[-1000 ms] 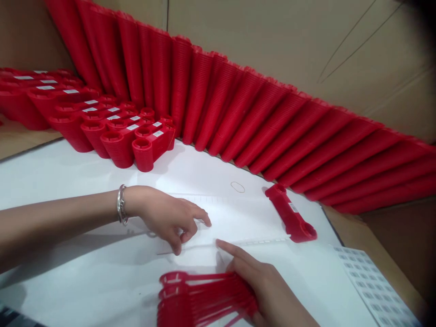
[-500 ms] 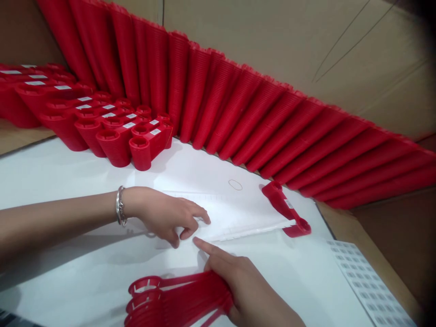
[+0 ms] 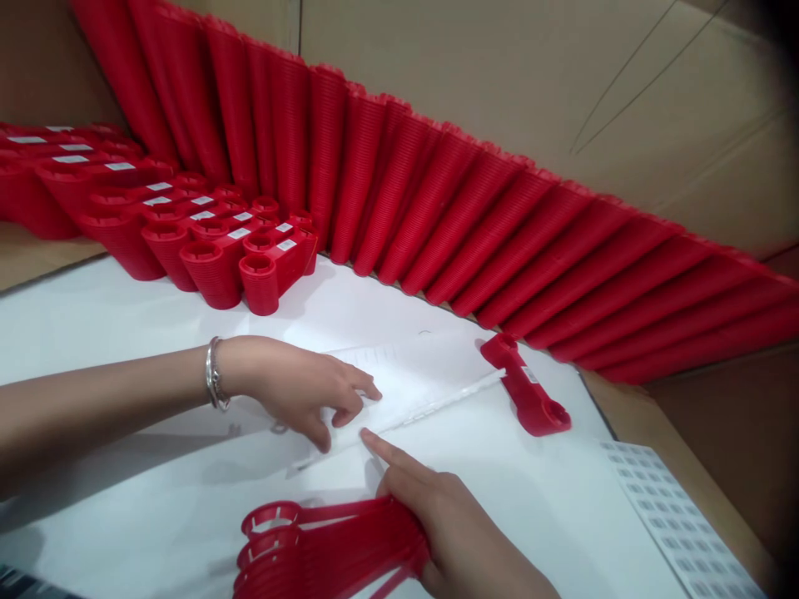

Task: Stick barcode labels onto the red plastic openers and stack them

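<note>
Hands (image 3: 296, 383) (image 3: 437, 507) nearly meet at paper (image 3: 430, 378), right holding red parts (image 3: 349, 549).

A braceleted left hand (image 3: 300, 384) touches a white sheet (image 3: 418, 378) on a white table (image 3: 530, 499); the right hand (image 3: 446, 516) grips nested red plastic pieces (image 3: 337, 553). Tall red stacks (image 3: 399, 200) line the back.

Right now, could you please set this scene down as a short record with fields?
Left hand: at the white sheet, fingers bent; whether it grips is unclear
Jewellery: silver bracelet, on the left arm
Right hand: holds a stack of red parts, index finger extended
Single red part: lies apart, bearing a white label
Far left: shorter red stacks, labelled on top
Back: row of long red stacks
Right edge: sheet of printed labels
</note>
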